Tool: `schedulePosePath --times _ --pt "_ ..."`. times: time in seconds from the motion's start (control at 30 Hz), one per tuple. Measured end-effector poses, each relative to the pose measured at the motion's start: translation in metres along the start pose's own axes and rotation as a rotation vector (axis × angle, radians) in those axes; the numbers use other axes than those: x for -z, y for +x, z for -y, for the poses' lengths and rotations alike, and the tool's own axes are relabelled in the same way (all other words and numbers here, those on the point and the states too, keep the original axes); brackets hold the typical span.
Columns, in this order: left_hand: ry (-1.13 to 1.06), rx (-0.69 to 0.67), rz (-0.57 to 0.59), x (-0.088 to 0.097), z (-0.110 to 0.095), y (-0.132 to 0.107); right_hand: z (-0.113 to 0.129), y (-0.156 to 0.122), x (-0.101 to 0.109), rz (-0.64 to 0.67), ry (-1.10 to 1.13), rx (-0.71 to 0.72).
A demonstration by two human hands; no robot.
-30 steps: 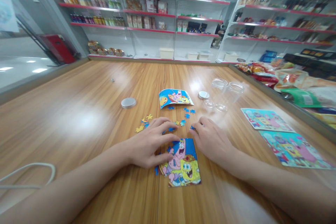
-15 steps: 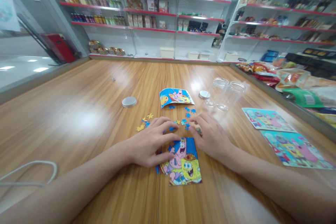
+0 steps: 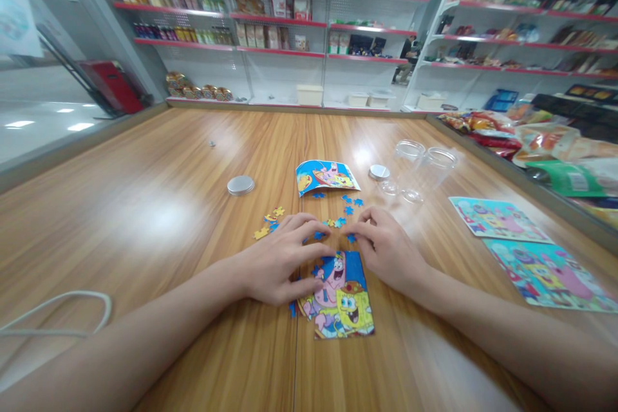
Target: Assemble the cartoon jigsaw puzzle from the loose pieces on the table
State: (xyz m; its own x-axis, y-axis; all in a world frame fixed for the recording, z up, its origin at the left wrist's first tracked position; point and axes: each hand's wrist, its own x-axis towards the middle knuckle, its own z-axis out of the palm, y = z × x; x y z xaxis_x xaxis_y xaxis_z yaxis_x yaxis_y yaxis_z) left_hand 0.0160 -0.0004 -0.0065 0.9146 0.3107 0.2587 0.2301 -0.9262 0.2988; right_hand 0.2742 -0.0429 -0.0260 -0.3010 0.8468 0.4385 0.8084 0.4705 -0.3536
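Note:
A partly assembled jigsaw puzzle (image 3: 355, 309) with a pink starfish and a yellow sponge character lies flat on the table before me. My left hand (image 3: 284, 261) is open, fingers spread, with its thumb on the puzzle's left part; that side is partly hidden beneath it. Above the puzzle's top right corner, my right hand (image 3: 389, 248) has index finger and thumb apart. Its index fingertip reaches a loose blue puzzle piece (image 3: 351, 239). Several blue and yellow pieces are scattered beyond both hands, including a yellow piece (image 3: 261, 233). Behind them stands a curved picture card (image 3: 328, 177) with matching characters.
Silver lids (image 3: 240, 185) (image 3: 379, 172) flank the card. Clear plastic jars (image 3: 408, 167) stand at back right. Two more character pictures (image 3: 499, 219) (image 3: 550, 273) lie rightward. A white cable (image 3: 62, 297) is at left; snack bags (image 3: 555, 141) sit beyond the right edge.
My right hand's index finger has stretched leftward over the loose blue pieces, uncovering one beside it. My left hand stays on the puzzle. The whole view has shifted slightly.

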Motion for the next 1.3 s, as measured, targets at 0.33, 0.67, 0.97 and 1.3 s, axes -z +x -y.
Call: schedulePosePath --times 0.33,0.67,0.97,1.3 --pt "0.003 -0.004 -0.010 0.000 0.001 0.000 0.007 0.001 0.002 0.013 -0.025 -0.074" --pt "-0.010 -0.007 -0.024 0.000 0.000 0.001 0.010 -0.001 0.007 -0.017 -0.015 0.159" --pt "0.000 0.010 0.005 0.000 -0.001 0.000 0.070 -0.018 0.033 -0.078 0.137 1.017" --pt "-0.007 0.005 0.005 0.000 -0.001 0.001 0.046 -0.011 0.032 0.043 0.121 0.834"
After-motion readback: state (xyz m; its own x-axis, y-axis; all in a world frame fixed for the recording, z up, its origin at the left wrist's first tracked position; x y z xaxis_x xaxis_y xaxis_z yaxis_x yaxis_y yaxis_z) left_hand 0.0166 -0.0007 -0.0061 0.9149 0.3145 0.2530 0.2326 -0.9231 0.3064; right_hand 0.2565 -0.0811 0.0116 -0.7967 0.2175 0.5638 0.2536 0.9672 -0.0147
